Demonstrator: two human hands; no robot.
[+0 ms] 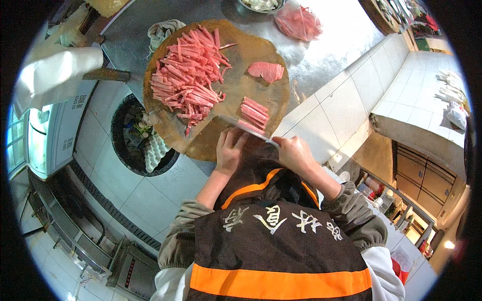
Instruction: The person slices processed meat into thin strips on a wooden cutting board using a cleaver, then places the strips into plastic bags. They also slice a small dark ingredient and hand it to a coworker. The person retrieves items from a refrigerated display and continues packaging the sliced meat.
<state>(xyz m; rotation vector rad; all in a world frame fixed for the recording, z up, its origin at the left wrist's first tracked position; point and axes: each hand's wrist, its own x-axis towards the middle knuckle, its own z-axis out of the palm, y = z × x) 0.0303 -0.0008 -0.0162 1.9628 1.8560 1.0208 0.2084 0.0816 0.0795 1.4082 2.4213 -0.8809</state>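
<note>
My right hand (295, 152) grips the handle of a kitchen knife (246, 127), whose blade slants across the near part of a round wooden chopping board (211, 141). Bent fingers of my left hand (228, 150) rest beside the blade on its near side; what lies under them is hidden. Just beyond the blade is a neat row of cut pink meat strips (255, 112). A small stack of meat slices (266, 71) sits farther back on the right. On the board's left half spreads a large heap of meat strips (188, 71).
The board stands on a steel worktop (301, 71). Behind it are a bagged portion of meat (299, 23), a metal bowl (261, 10) of white pieces and a crumpled cloth (163, 32). A black waste bin (124, 150) with an egg tray stands on the floor to the left.
</note>
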